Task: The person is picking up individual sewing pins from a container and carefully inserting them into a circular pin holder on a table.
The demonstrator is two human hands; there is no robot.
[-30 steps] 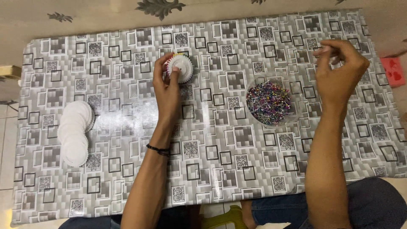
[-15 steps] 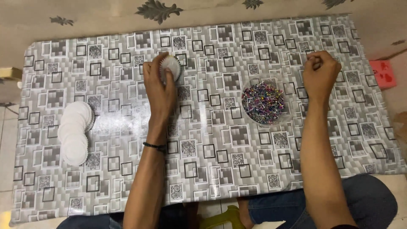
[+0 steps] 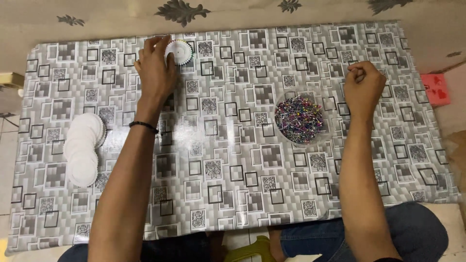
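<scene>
- Overhead, the patterned table (image 3: pixel 233 160), covered in a grey cloth of squares and flowers, fills the view; the person's knees show below its near edge.
- Left hand (image 3: pixel 156 68): reached to the far edge of the table, fingers spread over a small white pin wheel (image 3: pixel 179 51) with coloured pin heads round its rim. The fingertips touch its left side; a closed grasp cannot be confirmed. Against the earlier views, both hand and wheel have moved farther from the person, toward the far edge.
- Right hand (image 3: pixel 362 87): clenched into a loose fist, fingertips pinched together; whether a pin lies between them is too small to tell. It has lowered and now rests just right of the bowl.
- Bowl of coloured pins (image 3: pixel 298 119): clear, round, mid-table, unmoved, apart from both hands.
- Stack of white discs (image 3: pixel 83 148): fanned at the left side, well apart from either hand, unchanged.
- Black wristband (image 3: pixel 143 125): on the left wrist.
</scene>
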